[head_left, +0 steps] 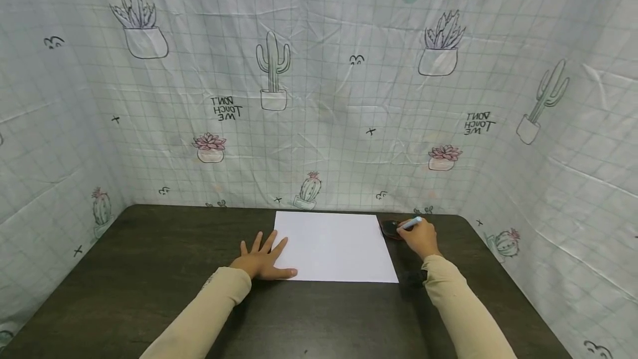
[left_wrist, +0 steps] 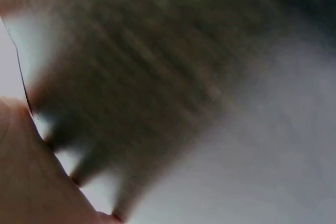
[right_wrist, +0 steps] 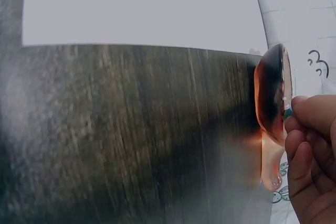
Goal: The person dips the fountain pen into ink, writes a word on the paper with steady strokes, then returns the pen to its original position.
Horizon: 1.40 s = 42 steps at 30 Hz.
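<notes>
On the table (head_left: pixel 164 270) lies a white sheet (head_left: pixel 336 248), likely easily creased, the left hand (head_left: pixel 261 263), fingers splayed, at its left edge; the right hand's (head_left: pixel 422 239) fingers pinch a pale-blue pen (head_left: pixel 411 222) at a dark dish (head_left: pixel 389 229). The pen seems light, stiff, best held low.

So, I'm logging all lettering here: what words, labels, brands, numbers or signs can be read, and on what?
"DON'T TOUCH ME", mirrored, twice, on the cloth.
"x", several, also on the cloth.
Left sleeve: a dark mark, too small to read.
Paper, pen: no readable text.
</notes>
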Each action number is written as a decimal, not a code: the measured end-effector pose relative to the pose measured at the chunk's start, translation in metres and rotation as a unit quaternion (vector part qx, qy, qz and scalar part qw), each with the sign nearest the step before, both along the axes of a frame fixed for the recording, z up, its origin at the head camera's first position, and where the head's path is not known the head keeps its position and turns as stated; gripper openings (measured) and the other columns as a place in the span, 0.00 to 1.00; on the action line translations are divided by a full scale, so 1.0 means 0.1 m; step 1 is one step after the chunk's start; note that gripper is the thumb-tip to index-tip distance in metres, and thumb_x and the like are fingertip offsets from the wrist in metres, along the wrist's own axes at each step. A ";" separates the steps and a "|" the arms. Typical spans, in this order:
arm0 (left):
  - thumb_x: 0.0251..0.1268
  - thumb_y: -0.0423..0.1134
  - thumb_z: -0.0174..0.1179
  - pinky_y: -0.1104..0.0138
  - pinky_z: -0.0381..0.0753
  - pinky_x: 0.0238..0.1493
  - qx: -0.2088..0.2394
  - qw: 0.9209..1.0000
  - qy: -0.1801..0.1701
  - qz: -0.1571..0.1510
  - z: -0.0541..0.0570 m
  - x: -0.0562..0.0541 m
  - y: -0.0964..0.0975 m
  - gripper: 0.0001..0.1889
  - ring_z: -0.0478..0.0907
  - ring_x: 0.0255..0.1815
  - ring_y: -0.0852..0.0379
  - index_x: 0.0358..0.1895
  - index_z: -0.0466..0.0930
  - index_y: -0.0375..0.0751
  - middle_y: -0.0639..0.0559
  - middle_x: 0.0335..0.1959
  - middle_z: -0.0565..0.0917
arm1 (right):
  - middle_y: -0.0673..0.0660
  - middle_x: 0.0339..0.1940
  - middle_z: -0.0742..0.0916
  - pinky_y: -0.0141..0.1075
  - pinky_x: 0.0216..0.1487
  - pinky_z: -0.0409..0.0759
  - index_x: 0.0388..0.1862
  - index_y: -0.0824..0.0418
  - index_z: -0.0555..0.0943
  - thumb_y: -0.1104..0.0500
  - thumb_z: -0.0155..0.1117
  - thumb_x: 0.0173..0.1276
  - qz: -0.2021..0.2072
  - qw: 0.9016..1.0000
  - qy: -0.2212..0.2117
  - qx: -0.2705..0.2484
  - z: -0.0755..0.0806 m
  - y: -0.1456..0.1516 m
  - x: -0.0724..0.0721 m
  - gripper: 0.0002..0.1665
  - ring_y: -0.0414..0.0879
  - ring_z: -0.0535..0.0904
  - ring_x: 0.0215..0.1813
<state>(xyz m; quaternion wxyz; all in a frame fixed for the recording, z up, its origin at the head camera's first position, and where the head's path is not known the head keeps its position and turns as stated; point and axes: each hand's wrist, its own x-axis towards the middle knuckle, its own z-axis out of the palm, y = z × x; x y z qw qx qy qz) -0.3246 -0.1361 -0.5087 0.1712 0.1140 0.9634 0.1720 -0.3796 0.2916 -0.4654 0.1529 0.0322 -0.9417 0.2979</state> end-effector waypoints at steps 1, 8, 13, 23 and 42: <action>0.54 0.88 0.49 0.26 0.25 0.77 0.001 1.000 0.001 0.001 0.00 0.00 0.00 0.61 0.25 0.88 0.35 0.87 0.43 0.62 0.50 0.89 0.35 | 0.70 0.41 0.92 0.63 0.45 0.84 0.39 0.70 0.90 0.63 0.70 0.67 0.000 1.000 -0.002 0.001 0.01 0.00 0.00 0.10 0.70 0.88 0.45; 0.54 0.89 0.49 0.26 0.25 0.77 0.001 1.000 -0.004 -0.001 0.04 0.02 -0.01 0.61 0.26 0.88 0.34 0.87 0.43 0.61 0.49 0.89 0.35 | 0.69 0.39 0.92 0.58 0.42 0.84 0.38 0.69 0.90 0.62 0.67 0.66 0.000 1.000 -0.028 0.003 0.04 -0.03 0.00 0.11 0.64 0.88 0.39; 0.55 0.87 0.50 0.26 0.25 0.77 0.005 1.000 -0.007 -0.004 0.05 0.03 0.00 0.60 0.25 0.88 0.34 0.87 0.43 0.61 0.49 0.89 0.35 | 0.69 0.43 0.92 0.61 0.45 0.83 0.40 0.70 0.91 0.63 0.69 0.67 0.007 1.000 -0.018 0.005 0.01 -0.05 -0.01 0.10 0.68 0.87 0.45; 0.56 0.86 0.51 0.25 0.26 0.76 0.005 1.000 -0.001 -0.001 0.06 0.03 0.02 0.60 0.26 0.88 0.34 0.87 0.44 0.60 0.48 0.89 0.36 | 0.70 0.44 0.91 0.66 0.49 0.81 0.43 0.69 0.90 0.63 0.70 0.67 0.005 1.000 0.023 0.001 -0.03 -0.06 -0.01 0.10 0.72 0.86 0.50; 0.57 0.86 0.51 0.25 0.25 0.76 0.004 1.000 -0.006 -0.005 -0.01 -0.04 -0.01 0.60 0.24 0.87 0.34 0.87 0.43 0.61 0.49 0.89 0.35 | 0.63 0.34 0.92 0.34 0.32 0.77 0.46 0.66 0.91 0.61 0.70 0.72 0.059 0.994 0.021 -0.086 0.20 -0.71 0.03 0.10 0.46 0.85 0.32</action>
